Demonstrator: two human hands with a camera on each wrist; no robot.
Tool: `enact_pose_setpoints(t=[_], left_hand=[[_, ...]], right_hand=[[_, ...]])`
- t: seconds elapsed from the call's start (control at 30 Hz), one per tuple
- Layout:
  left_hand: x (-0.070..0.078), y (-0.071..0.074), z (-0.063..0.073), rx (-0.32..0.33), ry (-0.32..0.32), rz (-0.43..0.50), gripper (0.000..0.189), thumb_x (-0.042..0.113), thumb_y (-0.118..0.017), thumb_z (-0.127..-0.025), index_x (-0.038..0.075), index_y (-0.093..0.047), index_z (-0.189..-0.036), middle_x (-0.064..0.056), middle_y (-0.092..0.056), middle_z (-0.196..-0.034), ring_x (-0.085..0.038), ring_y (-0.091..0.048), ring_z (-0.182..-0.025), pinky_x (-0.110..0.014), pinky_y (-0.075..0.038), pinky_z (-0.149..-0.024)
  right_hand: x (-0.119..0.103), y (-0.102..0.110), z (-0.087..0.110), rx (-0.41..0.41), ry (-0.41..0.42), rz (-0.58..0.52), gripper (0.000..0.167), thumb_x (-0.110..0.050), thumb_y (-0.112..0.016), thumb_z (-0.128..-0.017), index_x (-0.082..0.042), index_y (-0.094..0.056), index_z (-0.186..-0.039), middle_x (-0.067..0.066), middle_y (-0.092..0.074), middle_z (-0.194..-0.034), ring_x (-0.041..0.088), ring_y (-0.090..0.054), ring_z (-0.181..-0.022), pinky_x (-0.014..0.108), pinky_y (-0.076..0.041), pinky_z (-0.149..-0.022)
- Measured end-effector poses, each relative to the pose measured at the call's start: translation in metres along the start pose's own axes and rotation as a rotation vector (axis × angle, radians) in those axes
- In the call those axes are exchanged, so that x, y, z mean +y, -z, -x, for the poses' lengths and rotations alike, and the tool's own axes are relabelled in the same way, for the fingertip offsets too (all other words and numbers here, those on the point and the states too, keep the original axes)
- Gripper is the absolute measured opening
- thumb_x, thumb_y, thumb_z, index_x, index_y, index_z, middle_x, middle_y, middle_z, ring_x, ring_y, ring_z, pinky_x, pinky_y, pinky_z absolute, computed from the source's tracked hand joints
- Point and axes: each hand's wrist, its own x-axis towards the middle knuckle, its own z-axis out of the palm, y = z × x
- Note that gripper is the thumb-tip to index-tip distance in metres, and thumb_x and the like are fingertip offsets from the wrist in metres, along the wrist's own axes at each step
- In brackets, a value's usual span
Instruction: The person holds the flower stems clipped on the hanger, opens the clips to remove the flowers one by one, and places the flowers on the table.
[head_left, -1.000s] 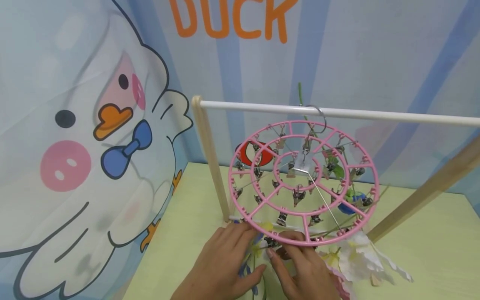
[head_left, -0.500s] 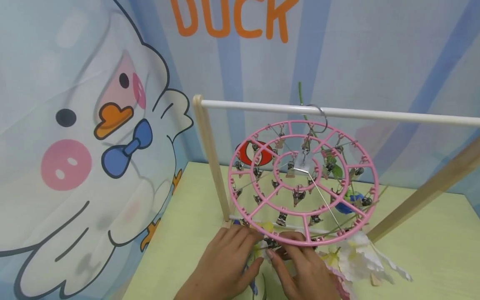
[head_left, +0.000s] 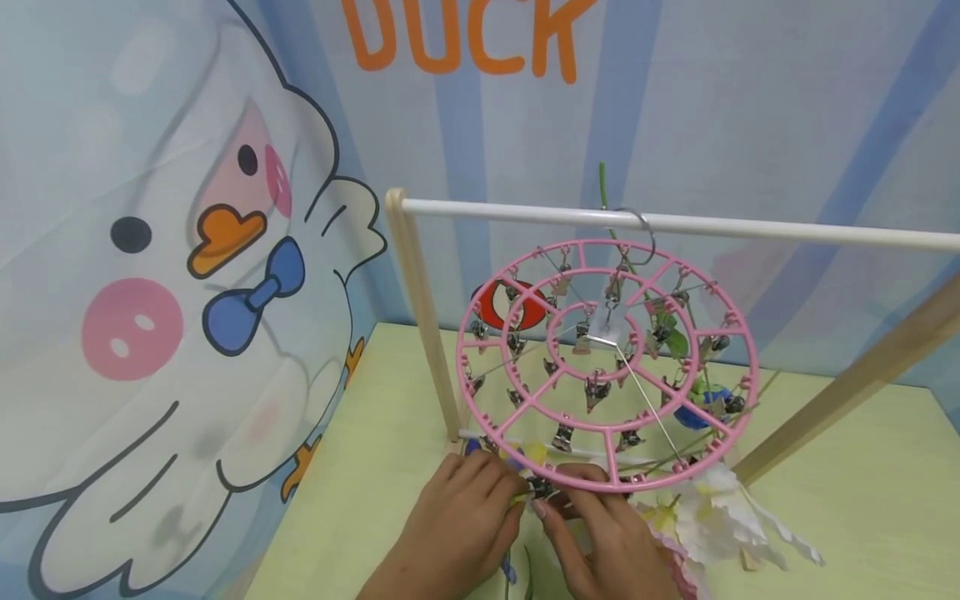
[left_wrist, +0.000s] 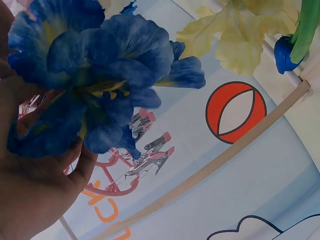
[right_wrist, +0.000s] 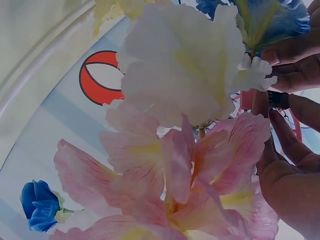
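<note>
Pale tabletop (head_left: 360, 483) below, your left hand (head_left: 463, 518) pinches the blue flower (left_wrist: 112, 75) just left of the clip (head_left: 538, 487) your right hand (head_left: 611, 537) grips on the pink hanger (head_left: 612, 455).

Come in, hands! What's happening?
Left hand holding ruffled blue artificial flower. Right hand pinching small metal clip on round pink plastic rack. White ruffled flower hanging nearby.
</note>
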Motion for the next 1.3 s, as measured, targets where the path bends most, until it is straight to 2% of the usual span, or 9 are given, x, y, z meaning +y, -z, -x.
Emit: enact_pose_setpoints(t=[0.13, 0.3, 0.47, 0.63, 0.83, 0.93, 1.07, 1.17, 1.3], left_hand=[[0.0018, -0.0018, -0.0016, 0.026, 0.007, -0.033, 0.010, 0.026, -0.078, -0.095, 0.021, -0.075, -0.103, 0.008, -0.071, -0.100, -0.013, -0.062, -0.100, -0.029, -0.046, -0.083], [0.0032, -0.0019, -0.0025, 0.024, 0.025, -0.048, 0.009, 0.027, -0.079, -0.095, 0.021, -0.075, -0.101, 0.008, -0.072, -0.099, -0.013, -0.063, -0.099, -0.030, -0.046, -0.084], [0.0037, -0.0018, -0.0027, 0.011, 0.029, -0.050, 0.009, 0.028, -0.079, -0.096, 0.021, -0.076, -0.101, 0.009, -0.074, -0.100, -0.013, -0.063, -0.099, -0.030, -0.047, -0.085], [0.0038, -0.0031, -0.0030, 0.004, 0.017, -0.077, 0.010, 0.027, -0.081, -0.094, 0.021, -0.076, -0.101, 0.009, -0.074, -0.099, -0.012, -0.063, -0.098, -0.030, -0.048, -0.087], [0.0039, -0.0035, -0.0036, 0.002, 0.001, -0.090, 0.010, 0.026, -0.080, -0.095, 0.020, -0.076, -0.101, 0.008, -0.074, -0.099, -0.012, -0.061, -0.096, -0.030, -0.047, -0.086], [0.0039, -0.0035, -0.0038, 0.009, 0.003, -0.080, 0.009, 0.026, -0.080, -0.095, 0.019, -0.076, -0.099, 0.007, -0.074, -0.098, -0.012, -0.062, -0.096, -0.030, -0.048, -0.086], [0.0042, -0.0037, -0.0041, 0.026, 0.001, -0.069, 0.008, 0.025, -0.080, -0.095, 0.018, -0.076, -0.097, 0.007, -0.074, -0.096, -0.011, -0.062, -0.094, -0.030, -0.048, -0.084], [0.0045, -0.0038, -0.0042, 0.036, 0.000, -0.064, 0.007, 0.024, -0.080, -0.095, 0.018, -0.076, -0.096, 0.008, -0.074, -0.095, -0.011, -0.062, -0.093, -0.030, -0.047, -0.083], [0.0046, -0.0034, -0.0043, 0.038, 0.002, -0.054, 0.007, 0.023, -0.081, -0.095, 0.019, -0.075, -0.095, 0.008, -0.074, -0.095, -0.010, -0.062, -0.092, -0.029, -0.047, -0.083]], right_hand=[[0.0013, 0.0009, -0.0004, -0.007, 0.013, -0.008, 0.036, -0.003, -0.086, -0.085, -0.004, -0.073, -0.118, 0.006, -0.070, -0.114, 0.004, -0.071, -0.084, 0.008, -0.053, -0.073], [0.0025, 0.0012, -0.0006, -0.007, 0.028, -0.013, 0.033, -0.004, -0.085, -0.087, -0.004, -0.072, -0.117, 0.006, -0.069, -0.115, 0.005, -0.071, -0.085, 0.007, -0.053, -0.075], [-0.0005, 0.0009, -0.0006, -0.014, -0.003, -0.029, 0.035, -0.002, -0.084, -0.086, -0.004, -0.072, -0.120, 0.007, -0.070, -0.116, 0.007, -0.072, -0.086, 0.010, -0.055, -0.073], [-0.0033, -0.0008, 0.0000, -0.021, -0.056, -0.097, 0.036, 0.002, -0.081, -0.088, -0.003, -0.071, -0.122, 0.008, -0.069, -0.119, 0.014, -0.074, -0.089, 0.014, -0.058, -0.071], [-0.0001, -0.0035, -0.0005, -0.027, -0.070, -0.174, 0.037, 0.004, -0.081, -0.087, -0.002, -0.070, -0.122, 0.006, -0.068, -0.118, 0.008, -0.071, -0.089, 0.015, -0.059, -0.071], [0.0002, -0.0040, -0.0016, -0.035, -0.134, -0.228, 0.036, 0.002, -0.081, -0.088, -0.003, -0.071, -0.122, 0.005, -0.069, -0.116, 0.003, -0.069, -0.087, 0.019, -0.060, -0.069], [-0.0023, -0.0037, -0.0031, -0.064, -0.293, -0.333, 0.033, -0.005, -0.080, -0.093, -0.010, -0.072, -0.124, 0.003, -0.069, -0.117, 0.000, -0.066, -0.081, 0.023, -0.061, -0.064], [-0.0019, -0.0036, -0.0032, -0.104, -0.340, -0.443, 0.033, -0.005, -0.075, -0.097, -0.010, -0.068, -0.129, 0.004, -0.068, -0.106, 0.001, -0.064, -0.070, 0.025, -0.059, -0.058], [0.0023, -0.0056, -0.0008, -0.147, -0.280, -0.562, 0.034, 0.001, -0.065, -0.102, -0.004, -0.058, -0.135, 0.003, -0.063, -0.079, 0.001, -0.058, -0.055, 0.025, -0.054, -0.046]])
